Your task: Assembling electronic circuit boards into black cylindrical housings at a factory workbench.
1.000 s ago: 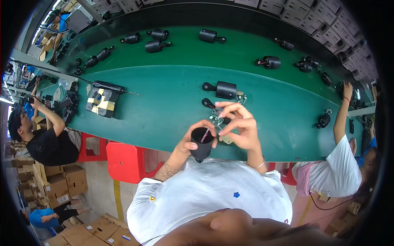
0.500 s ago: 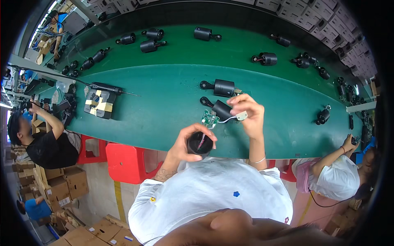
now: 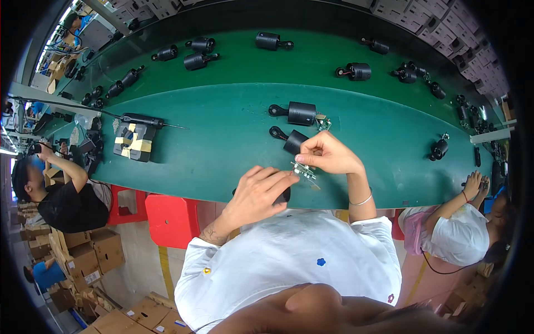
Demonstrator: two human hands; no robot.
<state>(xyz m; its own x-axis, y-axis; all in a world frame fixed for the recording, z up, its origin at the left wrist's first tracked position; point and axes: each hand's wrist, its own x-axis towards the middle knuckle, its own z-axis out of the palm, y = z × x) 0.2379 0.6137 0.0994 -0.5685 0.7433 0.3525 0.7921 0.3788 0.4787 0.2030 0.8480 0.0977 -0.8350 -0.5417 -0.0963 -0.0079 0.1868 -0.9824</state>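
Note:
Close to the table's near edge, my left hand (image 3: 257,193) is wrapped over a black cylindrical housing (image 3: 285,196), mostly hidden under the fingers. Its fingertips reach the near side of a small green circuit board (image 3: 303,171). Between thumb and fingers, my right hand (image 3: 332,155) pinches that board's upper edge. A thin wire end shows below the board. Just beyond my hands lies a black cylinder with a looped arm (image 3: 293,142), partly covered by the right hand. A second such cylinder (image 3: 301,113) lies farther off, with a circuit board (image 3: 322,122) at its right end.
On the left, an electric screwdriver (image 3: 146,121) lies by a black block with yellow tape (image 3: 133,146). Several similar black cylinders (image 3: 268,41) rest on the green belt (image 3: 239,72) behind. A red stool (image 3: 172,221) stands at the left; co-workers (image 3: 69,192) sit on both sides.
My right hand has moved down and left, from the white connector piece to the board. The left hand has turned over the housing, hiding its open mouth, and its fingers reach the board.

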